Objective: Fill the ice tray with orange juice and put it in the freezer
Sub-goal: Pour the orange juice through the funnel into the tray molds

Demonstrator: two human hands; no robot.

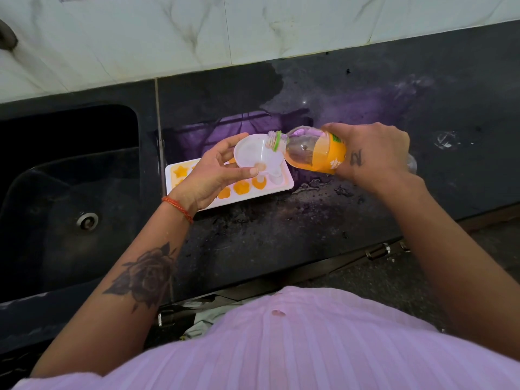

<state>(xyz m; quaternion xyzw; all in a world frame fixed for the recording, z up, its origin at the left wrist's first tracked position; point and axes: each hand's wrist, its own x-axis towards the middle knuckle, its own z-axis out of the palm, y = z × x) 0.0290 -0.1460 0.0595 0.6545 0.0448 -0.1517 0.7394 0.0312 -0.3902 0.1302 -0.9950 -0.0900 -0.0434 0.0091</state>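
The head view looks down on a dark counter (281, 226) with a black sink (70, 175) at the left and pale marbled tiles (168, 32) behind. The tray (281, 184) is white and lies flat on the counter just right of the sink, its long side running left to right. Its moulds are shaped as stars and flowers. 1 star at the far left and at least 3 flowers along the near row show orange juice; the pocket at the near right corner looks pale. Much of the tray is hidden under the left hand and the funnel.

The left hand (208, 175) holds a white funnel (253, 153) over the tray, fingers and thumb curled round its rim, thumb on the near side, fingertips on the far side. A little orange liquid sits at the funnel's throat. A red thread circles that wrist.

The right hand (368, 150) grips a clear bottle (309, 149) by its base end, fingers wrapped over the orange label. The bottle is tipped almost level, its open neck with a green ring resting at the funnel's right rim. Orange juice lies low in the bottle along its lower side. Wet patches glisten on the counter right of the tray. A lilac shirt (281, 347) fills the bottom.
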